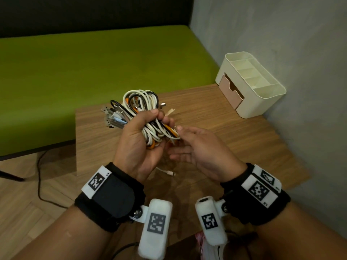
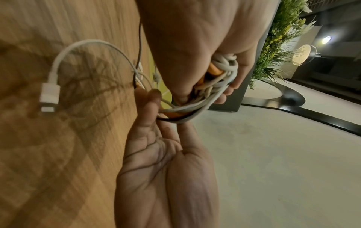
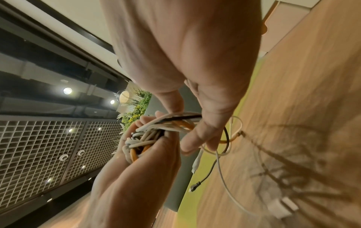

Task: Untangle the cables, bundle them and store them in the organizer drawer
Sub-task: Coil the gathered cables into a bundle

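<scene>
My left hand [image 1: 150, 124] grips a coiled bundle of white, black and orange cables [image 1: 139, 102] above the wooden table [image 1: 234, 132]. Several plugs [image 1: 112, 117] stick out at the bundle's left. My right hand [image 1: 176, 139] meets the bundle's lower end, thumb above and fingers below, pinching white strands there [image 3: 197, 138]. A loose white cable end with its connector [image 1: 169, 173] hangs under the hands, just over the tabletop [image 2: 48, 95]. The cream organizer [image 1: 262, 94] stands at the table's far right corner, its pink drawer [image 1: 231, 91] facing left.
A green cushioned bench [image 1: 93, 68] runs behind and left of the table. A grey wall [image 1: 300, 53] borders the right side, close to the organizer. A black cord [image 1: 39, 177] trails across the wood floor at the left.
</scene>
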